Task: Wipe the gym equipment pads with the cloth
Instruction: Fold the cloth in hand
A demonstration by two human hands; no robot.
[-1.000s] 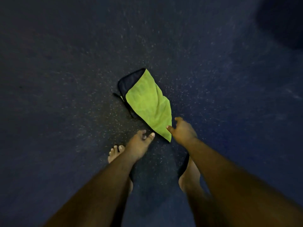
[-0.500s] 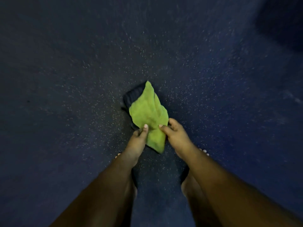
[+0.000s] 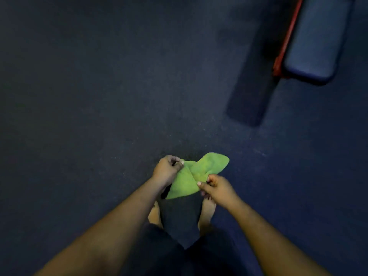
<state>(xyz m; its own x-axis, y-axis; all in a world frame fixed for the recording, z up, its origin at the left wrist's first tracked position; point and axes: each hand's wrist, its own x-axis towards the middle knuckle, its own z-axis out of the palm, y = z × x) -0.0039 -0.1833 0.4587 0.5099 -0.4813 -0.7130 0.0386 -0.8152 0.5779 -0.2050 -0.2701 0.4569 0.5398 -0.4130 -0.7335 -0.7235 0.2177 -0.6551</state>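
Half a second back I had the green cloth low over the floor with a dark object under it; now it is lifted, that dark object is out of sight, and a padded bench has come into view far ahead and to the right of my hands.

Both hands are closed on the cloth. My left hand pinches its left corner between thumb and fingers, and my right hand pinches the near right edge, so the cloth hangs bunched between them with a loose flap sticking out past the right hand. It is off the floor, above my bare feet, and touches no pad. A dark strip shows just under the cloth by the left wrist; I cannot tell what it is.

I judge no wiping has begun: the bench pad, with a red frame along its left side, lies well apart from the cloth.

What could go wrong: the grips are only fingertip pinches on a crumpled cloth, so a corner may slip and drop as I walk over. If I wipe with it bunched like this, little fabric meets the pad and patches get missed. The dim light could also hide the frame edge from my reach.
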